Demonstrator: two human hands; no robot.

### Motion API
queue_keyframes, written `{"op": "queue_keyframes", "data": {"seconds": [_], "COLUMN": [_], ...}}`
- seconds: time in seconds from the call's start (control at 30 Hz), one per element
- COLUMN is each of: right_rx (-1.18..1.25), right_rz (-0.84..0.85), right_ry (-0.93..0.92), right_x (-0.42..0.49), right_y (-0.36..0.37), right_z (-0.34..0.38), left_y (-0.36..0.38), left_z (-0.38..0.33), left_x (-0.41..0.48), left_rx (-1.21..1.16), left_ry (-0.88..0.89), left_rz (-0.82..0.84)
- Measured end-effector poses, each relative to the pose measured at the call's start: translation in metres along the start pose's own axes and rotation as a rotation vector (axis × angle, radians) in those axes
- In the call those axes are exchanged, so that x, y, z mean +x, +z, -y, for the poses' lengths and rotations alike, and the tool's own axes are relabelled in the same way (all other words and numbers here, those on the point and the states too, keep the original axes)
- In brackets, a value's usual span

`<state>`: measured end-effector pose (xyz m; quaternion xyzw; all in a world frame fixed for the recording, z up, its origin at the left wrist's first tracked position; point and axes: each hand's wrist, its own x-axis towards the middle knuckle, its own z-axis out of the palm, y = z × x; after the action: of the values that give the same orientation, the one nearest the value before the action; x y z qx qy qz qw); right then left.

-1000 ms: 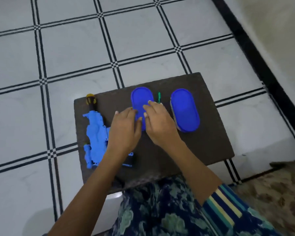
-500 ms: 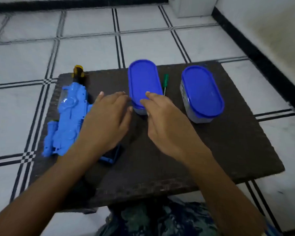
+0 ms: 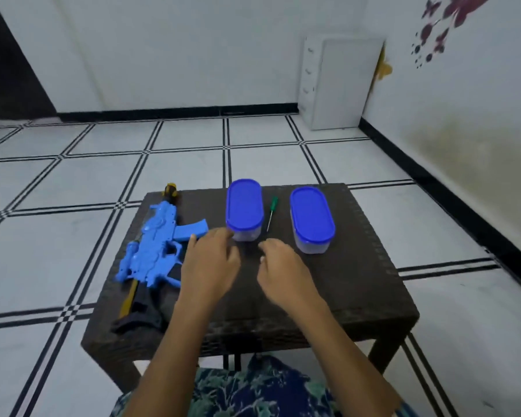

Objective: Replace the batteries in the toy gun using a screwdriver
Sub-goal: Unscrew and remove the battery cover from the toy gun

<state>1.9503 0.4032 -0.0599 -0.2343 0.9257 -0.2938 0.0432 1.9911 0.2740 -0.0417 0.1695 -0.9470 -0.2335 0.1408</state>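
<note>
A blue toy gun with a black stock and yellow muzzle lies on the left of a low dark wicker table. A thin green-handled screwdriver lies between two oval boxes with blue lids, the left box and the right box. My left hand hovers palm down just right of the gun, its fingertips near the left box's front. My right hand hovers beside it, fingers loosely bent. Neither hand holds anything.
The table stands on a white tiled floor with black lines. A small white drawer unit stands in the far corner. A wall runs along the right side. My patterned clothing shows below the table's near edge.
The camera has tilted up, so the room's walls came into view. Both hands have drawn back from the left box toward me and now hover apart over the table.
</note>
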Motion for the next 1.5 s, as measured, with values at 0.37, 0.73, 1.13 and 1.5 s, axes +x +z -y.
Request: {"op": "queue_keyframes", "data": {"seconds": [0.37, 0.73, 1.13, 1.5], "right_rx": [-0.017, -0.088, -0.222, -0.105], "right_rz": [-0.02, 0.092, 0.271, 0.348], "right_ry": [0.095, 0.131, 0.209, 0.209], "right_x": [0.059, 0.097, 0.053, 0.019], "right_y": [0.037, 0.053, 0.049, 0.044], "right_z": [-0.027, -0.052, -0.016, 0.056], "left_y": [0.053, 0.063, 0.051, 0.021], "left_z": [0.042, 0.056, 0.076, 0.104], "left_x": [0.031, 0.038, 0.034, 0.011], "left_rx": [0.09, 0.04, 0.018, 0.102], "left_ry": [0.048, 0.11, 0.16, 0.148], "left_rz": [0.018, 0.083, 0.129, 0.217]}}
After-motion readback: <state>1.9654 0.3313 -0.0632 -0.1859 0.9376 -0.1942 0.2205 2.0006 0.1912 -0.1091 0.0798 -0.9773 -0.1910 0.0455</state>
